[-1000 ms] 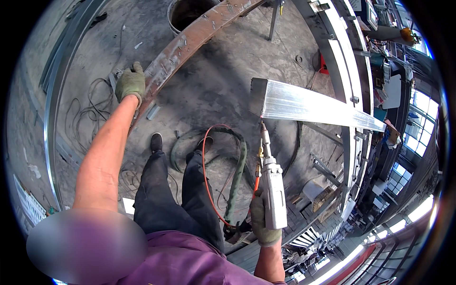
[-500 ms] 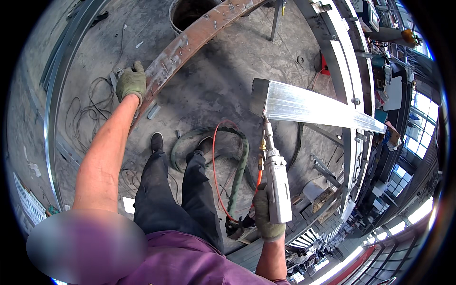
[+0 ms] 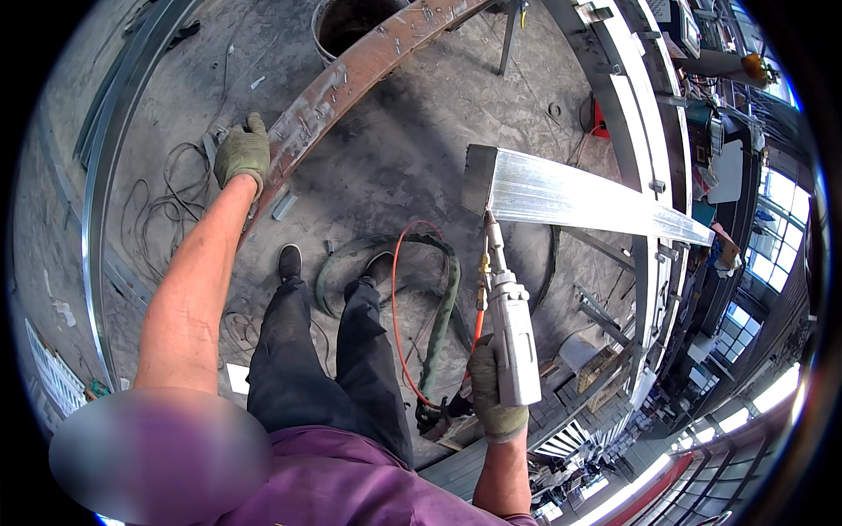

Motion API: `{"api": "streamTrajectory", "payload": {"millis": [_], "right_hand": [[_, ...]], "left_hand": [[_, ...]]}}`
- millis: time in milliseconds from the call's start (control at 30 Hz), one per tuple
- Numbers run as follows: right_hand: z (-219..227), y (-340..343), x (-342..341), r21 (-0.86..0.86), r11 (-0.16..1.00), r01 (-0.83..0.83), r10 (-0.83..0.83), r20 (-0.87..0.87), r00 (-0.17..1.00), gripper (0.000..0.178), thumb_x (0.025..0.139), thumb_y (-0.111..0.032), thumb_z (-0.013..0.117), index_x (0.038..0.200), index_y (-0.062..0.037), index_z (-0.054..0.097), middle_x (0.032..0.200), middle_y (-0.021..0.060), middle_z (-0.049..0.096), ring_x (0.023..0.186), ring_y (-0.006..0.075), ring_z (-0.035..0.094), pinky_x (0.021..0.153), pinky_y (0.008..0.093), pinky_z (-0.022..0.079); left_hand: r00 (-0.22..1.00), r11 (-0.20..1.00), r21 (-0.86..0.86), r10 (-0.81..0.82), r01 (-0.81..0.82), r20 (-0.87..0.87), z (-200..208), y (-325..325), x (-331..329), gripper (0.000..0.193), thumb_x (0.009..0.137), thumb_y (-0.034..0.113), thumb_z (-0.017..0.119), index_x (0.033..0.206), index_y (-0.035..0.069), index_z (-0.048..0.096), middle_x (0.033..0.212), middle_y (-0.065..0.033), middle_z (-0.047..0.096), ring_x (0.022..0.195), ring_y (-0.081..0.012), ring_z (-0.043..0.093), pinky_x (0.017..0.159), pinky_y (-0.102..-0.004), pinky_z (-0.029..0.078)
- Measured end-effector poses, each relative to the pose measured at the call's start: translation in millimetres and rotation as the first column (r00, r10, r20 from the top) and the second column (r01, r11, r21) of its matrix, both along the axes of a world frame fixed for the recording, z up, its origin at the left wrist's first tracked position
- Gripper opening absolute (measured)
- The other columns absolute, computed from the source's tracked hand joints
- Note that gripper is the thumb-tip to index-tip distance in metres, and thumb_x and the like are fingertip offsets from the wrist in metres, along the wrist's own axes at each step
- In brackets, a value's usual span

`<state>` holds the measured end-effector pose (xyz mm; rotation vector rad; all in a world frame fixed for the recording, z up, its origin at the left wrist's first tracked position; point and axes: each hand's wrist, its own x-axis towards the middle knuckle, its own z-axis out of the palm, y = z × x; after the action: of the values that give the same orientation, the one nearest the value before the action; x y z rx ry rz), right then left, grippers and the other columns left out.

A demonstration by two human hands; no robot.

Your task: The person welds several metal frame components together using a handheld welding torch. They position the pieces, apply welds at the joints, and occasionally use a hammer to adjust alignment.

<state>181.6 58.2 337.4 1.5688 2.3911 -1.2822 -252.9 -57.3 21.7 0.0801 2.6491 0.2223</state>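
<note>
My gloved left hand [image 3: 243,156] is at the near left end of a rusty curved-looking steel beam [image 3: 320,101], its fingers bent over the edge and partly hidden. Around the handle of a grey power tool [image 3: 513,342] my gloved right hand [image 3: 495,394] is closed. The tool has a narrow nose, a brass fitting and an orange-red hose [image 3: 396,289]. Its nose tip meets the lower corner of a shiny square metal tube [image 3: 570,197], at the tube's near end. Whether the tip goes into the metal is too small to tell.
The tube's far end lies over a long pale metal rail [image 3: 645,167] on the right. A bucket [image 3: 338,26] stands behind the beam. A green sheathed hose [image 3: 449,307] loops by my feet, and thin cables [image 3: 167,206] lie tangled on the left floor.
The power tool and my right hand have shifted very slightly up and to the right, the nose still at the tube's corner. My left hand, the beam and the tube look unchanged.
</note>
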Motion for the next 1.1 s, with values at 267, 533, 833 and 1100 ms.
{"api": "streamTrajectory", "payload": {"millis": [267, 533, 833, 1100], "right_hand": [[-2.9, 1.0, 1.6, -0.026, 0.999, 0.046, -0.046, -0.018, 0.999, 0.010, 0.100, -0.014, 0.079, 0.102, -0.0049, 0.075, 0.081, 0.0103, 0.071, 0.068, 0.0277, 0.071, 0.062, 0.0378, 0.056], [-5.1, 4.0, 6.2, 0.030, 0.999, -0.015, 0.016, -0.043, 0.999, 0.012, 0.099, -0.015, 0.080, 0.103, -0.0049, 0.076, 0.080, 0.0100, 0.072, 0.067, 0.0267, 0.071, 0.062, 0.0378, 0.056], [-4.7, 1.8, 6.4, 0.038, 0.999, -0.009, 0.011, -0.043, 0.999, 0.010, 0.099, -0.015, 0.080, 0.102, -0.0053, 0.075, 0.079, 0.0089, 0.070, 0.065, 0.0261, 0.070, 0.060, 0.0380, 0.055], [-8.3, -0.8, 10.9, 0.035, 0.999, -0.010, 0.012, -0.050, 0.999, 0.010, 0.101, -0.014, 0.077, 0.101, -0.0046, 0.074, 0.078, 0.0094, 0.069, 0.064, 0.0260, 0.070, 0.058, 0.0376, 0.054]], "left_hand": [[1.000, 1.000, -0.004, -0.001, 0.001, -0.007, -3.1, -0.1, -0.3, 0.073, 0.112, 0.062, 0.030, 0.131, 0.008, 0.076, 0.132, -0.0254, 0.073, 0.125, -0.0468, 0.068, 0.104, -0.0567, 0.054], [1.000, 1.000, -0.003, 0.009, -0.009, -0.014, -2.8, -1.3, -0.5, 0.074, 0.112, 0.063, 0.030, 0.131, 0.008, 0.076, 0.131, -0.0246, 0.074, 0.124, -0.0464, 0.069, 0.104, -0.0564, 0.054], [1.000, 1.000, -0.014, 0.000, 0.000, -0.011, -2.7, 0.8, -0.1, 0.075, 0.111, 0.064, 0.030, 0.131, 0.009, 0.076, 0.131, -0.0239, 0.074, 0.123, -0.0464, 0.070, 0.103, -0.0568, 0.054], [0.999, 1.000, -0.015, 0.013, -0.014, -0.034, -6.4, -1.5, -0.5, 0.079, 0.111, 0.065, 0.028, 0.133, 0.006, 0.074, 0.135, -0.0252, 0.073, 0.127, -0.0461, 0.068, 0.106, -0.0570, 0.053]]}}
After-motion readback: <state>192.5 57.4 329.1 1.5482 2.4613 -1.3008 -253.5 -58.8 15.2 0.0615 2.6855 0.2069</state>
